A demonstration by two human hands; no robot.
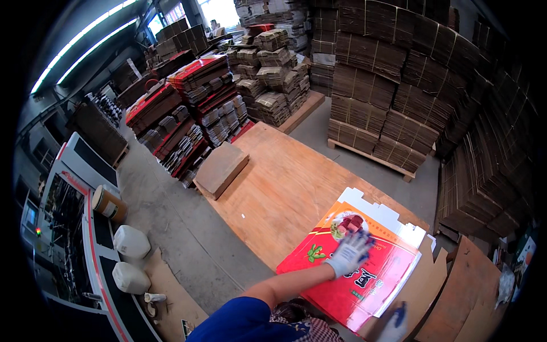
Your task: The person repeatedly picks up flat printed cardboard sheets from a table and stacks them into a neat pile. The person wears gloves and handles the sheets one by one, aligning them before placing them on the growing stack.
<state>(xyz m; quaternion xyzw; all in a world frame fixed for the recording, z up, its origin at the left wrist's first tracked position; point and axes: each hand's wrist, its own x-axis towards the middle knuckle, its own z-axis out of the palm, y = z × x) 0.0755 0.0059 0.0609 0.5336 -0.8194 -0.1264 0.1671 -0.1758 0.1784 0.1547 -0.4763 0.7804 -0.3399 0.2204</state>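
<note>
A flat, printed cardboard box blank (364,279), red with an orange band and a food picture, lies on the near right end of the wooden table. Cut flaps show along its far and right edges. My left hand (350,255), in a white and blue work glove, rests flat on the blank with the fingers spread. Beside the near right corner of the blank is my right hand (394,326), gloved too and smeared by motion. Whether it touches the cardboard there I cannot tell.
On the table (279,176) lies a brown block (222,168) at the far left corner. Brown cardboard (436,273) sticks out at the right. Tied cardboard stacks (370,74) stand on pallets beyond. White jugs (131,241) and a drum (109,204) are on the floor at left.
</note>
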